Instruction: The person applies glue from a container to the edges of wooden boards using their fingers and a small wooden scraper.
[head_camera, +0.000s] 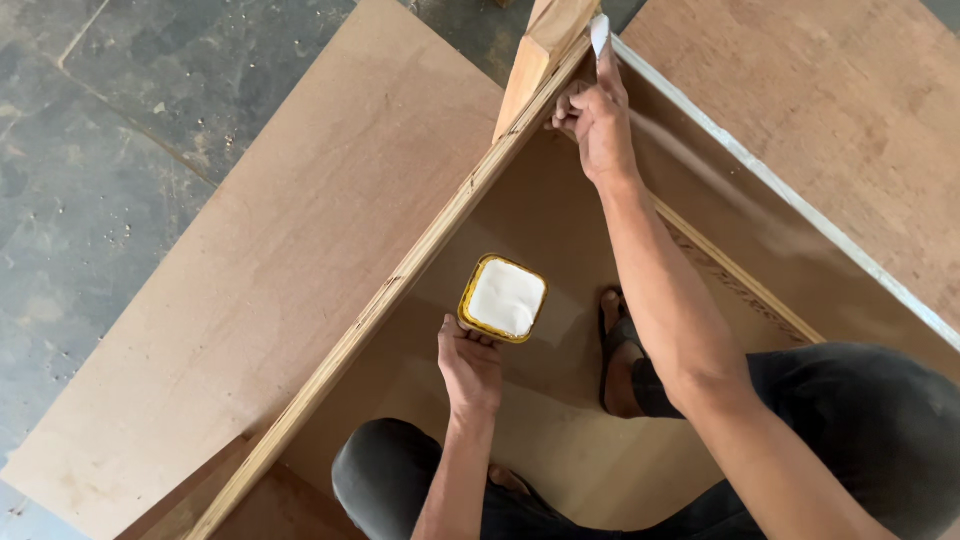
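My left hand (468, 366) grips the near edge of a square yellow tub (503, 298) filled with white glue, held low over a plywood sheet. My right hand (597, 115) reaches far forward, its index finger tip coated white, pressing on the top edge of an upright plywood panel (800, 205) that carries a white glue line. A second upright board edge (400, 285) runs diagonally from the lower left and meets that panel at a corner near a small wooden block (535, 55).
Large plywood sheets (290, 240) lie on a grey stone floor (120, 110) at left. My knees in dark trousers (860, 430) and a sandalled foot (618, 345) rest on the lower sheet inside the corner.
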